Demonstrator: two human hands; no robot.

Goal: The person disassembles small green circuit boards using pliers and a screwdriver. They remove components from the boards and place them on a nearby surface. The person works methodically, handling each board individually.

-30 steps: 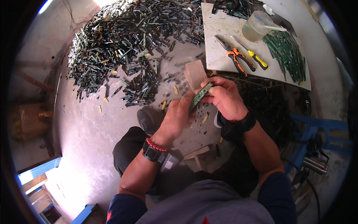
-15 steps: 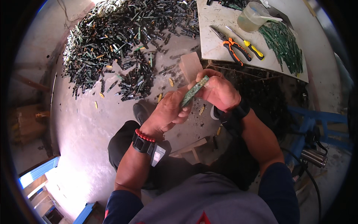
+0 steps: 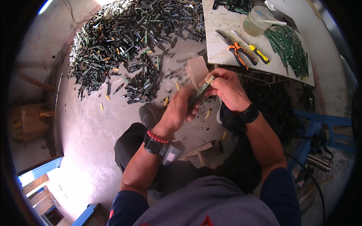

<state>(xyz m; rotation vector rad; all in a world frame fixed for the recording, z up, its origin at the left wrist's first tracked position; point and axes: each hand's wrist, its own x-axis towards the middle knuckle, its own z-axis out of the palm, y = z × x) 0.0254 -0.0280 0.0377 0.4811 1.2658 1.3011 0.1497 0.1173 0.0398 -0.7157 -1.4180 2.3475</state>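
Held between my two hands is a narrow green strip (image 3: 203, 89) that looks like a circuit board, slanting up to the right. A yellowish, segmented piece (image 3: 210, 80) shows along its upper end. My left hand (image 3: 177, 109) is closed around the strip's lower end, and its fingers hide part of it. At the upper end, the fingers of my right hand (image 3: 230, 92) pinch the strip by the yellowish piece; the exact contact is partly covered. Small yellow pieces (image 3: 207, 114) lie scattered on the floor beneath my hands.
A big heap of dark strips (image 3: 113, 49) covers the floor at the far left. On the board-topped table (image 3: 222, 52) at the right are orange-handled pliers (image 3: 241, 55), a yellow-handled screwdriver (image 3: 259, 54), a plastic jug (image 3: 256, 22) and piled green strips (image 3: 288, 49). A brick-like block (image 3: 197, 71) sits beyond my hands.
The strip has turned in my hands, so its broad green face shows less and the yellowish end shows more. The whole view has shifted slightly. Both hands keep their hold.
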